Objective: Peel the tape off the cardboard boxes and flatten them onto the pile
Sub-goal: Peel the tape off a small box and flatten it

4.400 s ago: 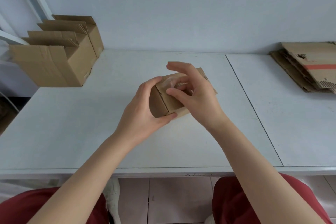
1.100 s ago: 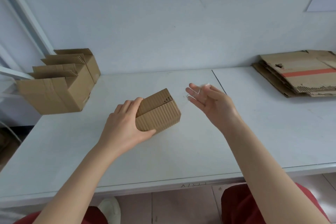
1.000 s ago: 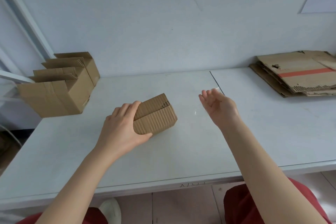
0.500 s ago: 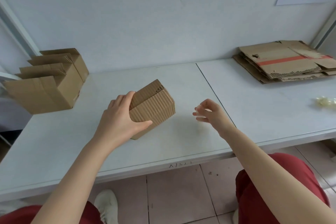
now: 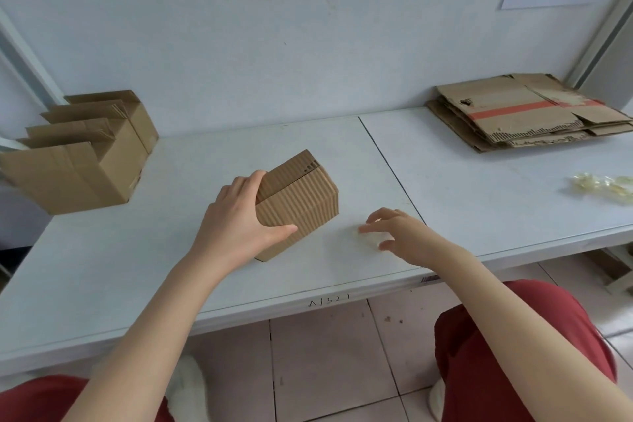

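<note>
White table (image 5: 137, 267), seemingly closed box (image 5: 301, 205) in left hand (image 5: 236, 226)

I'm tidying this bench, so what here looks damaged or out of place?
A crumpled wad of clear tape lies loose near the right edge of the table. The flattened pile has a torn hole and ragged edges on top. The small box in the left hand looks intact.

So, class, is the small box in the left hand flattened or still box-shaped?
Still box-shaped: the small box shows three full faces meeting at corners, gripped by the left hand.
</note>
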